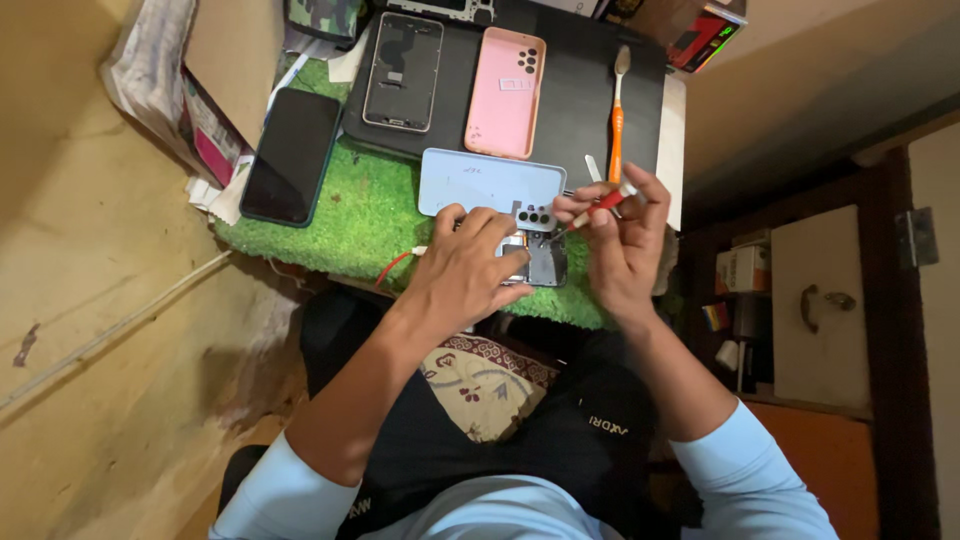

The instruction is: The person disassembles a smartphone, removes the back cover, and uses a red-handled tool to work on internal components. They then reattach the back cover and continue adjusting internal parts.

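**A:** What is the person doing with their hands?

**B:** Seen from above, the left hand (468, 262) lies over an opened phone (540, 255) with its back removed, fingers curled down on it and pressing it against a patch of green artificial grass matting (370, 215) on the tabletop. The right hand (622, 240) pinches a thin red-handled screwdriver (598, 206) between thumb and fingertips, its tip pointing down at the phone's exposed insides, just below the camera block.

**A:** Where does the phone sit?

**B:** At the near edge of the green mat, right in front of the person's lap, between the two hands. A red wire (396, 264) trails out from under the left hand.

**A:** What else is around?

**B:** Just behind the phone lies a pale blue back cover (480, 182), touching or nearly touching it. Farther back, on a black mat (580, 100), rest a bare phone frame (403, 72), a pink phone case (505, 92) and an orange toothbrush (617, 110), side by side. A dark phone (291, 155), screen off, lies at the left edge of the green mat. The person wears light blue sleeves (745, 470), and a patterned cushion (480, 385) sits on their lap.
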`<state>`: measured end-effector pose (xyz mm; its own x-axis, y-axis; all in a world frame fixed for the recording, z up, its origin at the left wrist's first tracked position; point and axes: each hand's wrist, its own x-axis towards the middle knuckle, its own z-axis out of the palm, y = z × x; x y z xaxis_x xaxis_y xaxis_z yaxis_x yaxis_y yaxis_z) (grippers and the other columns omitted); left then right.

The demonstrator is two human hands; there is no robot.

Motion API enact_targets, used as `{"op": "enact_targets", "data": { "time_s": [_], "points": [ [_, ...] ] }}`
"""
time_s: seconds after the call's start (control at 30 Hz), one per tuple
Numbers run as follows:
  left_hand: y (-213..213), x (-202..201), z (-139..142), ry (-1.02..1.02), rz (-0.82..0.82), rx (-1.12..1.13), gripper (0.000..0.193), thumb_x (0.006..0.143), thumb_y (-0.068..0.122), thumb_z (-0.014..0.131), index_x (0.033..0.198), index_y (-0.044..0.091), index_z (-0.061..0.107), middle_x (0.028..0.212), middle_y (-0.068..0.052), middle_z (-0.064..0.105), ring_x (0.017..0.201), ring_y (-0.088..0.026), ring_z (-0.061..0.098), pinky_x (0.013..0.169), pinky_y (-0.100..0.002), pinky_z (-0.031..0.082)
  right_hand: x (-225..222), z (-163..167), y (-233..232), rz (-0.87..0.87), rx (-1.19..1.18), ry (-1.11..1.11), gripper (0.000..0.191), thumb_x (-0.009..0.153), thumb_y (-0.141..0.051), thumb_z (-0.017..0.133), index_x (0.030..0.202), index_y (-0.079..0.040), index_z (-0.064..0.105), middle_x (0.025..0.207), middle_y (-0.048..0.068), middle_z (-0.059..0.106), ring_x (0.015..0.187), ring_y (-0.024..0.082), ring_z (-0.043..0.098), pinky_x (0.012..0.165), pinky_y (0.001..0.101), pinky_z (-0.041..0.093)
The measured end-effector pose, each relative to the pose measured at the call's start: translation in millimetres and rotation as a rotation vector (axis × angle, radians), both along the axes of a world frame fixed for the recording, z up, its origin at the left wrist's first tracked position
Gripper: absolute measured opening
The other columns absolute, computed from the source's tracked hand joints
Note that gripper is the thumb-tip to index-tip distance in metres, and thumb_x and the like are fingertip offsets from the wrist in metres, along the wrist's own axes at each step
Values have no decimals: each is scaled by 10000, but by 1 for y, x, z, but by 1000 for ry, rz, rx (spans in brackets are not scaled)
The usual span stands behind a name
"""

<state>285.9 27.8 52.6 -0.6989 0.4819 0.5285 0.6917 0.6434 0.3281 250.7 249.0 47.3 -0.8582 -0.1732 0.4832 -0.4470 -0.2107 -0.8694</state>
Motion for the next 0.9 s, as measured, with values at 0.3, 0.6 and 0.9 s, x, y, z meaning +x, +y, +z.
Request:
{"op": "enact_targets", "data": {
  "time_s": [0.3, 0.6, 0.9],
  "points": [
    [0, -2, -2, -8, 4, 3, 416, 771, 395, 840, 1049, 91, 786, 1227, -146, 657, 1199, -276, 564, 1015, -516, 355, -4, -13, 1, 53, -24, -47, 423, 1151, -31, 458, 1532, -103, 291, 1276, 132, 571, 1192, 259, 687, 1087, 421, 577],
    [3, -3, -4, -12, 16, -13, 424, 775, 416, 835, 1058, 104, 794, 1226, -158, 661, 1191, -277, 561, 999, -514, 362, -2, -12, -1, 42, 39, -38, 405, 1153, -30, 432, 1523, -107, 286, 1268, 139, 563, 1212, 254, 676, 1094, 411, 571],
    [1, -2, -2, -20, 5, 12, 414, 784, 406, 836, 1053, 93, 792, 1229, -155, 661, 1198, -279, 562, 1012, -513, 359, -3, -11, -1, 76, 22, -46, 403, 1158, -14, 408, 1524, -124, 281, 1279, 136, 552, 1222, 241, 664, 1115, 406, 563]
  ]
}}
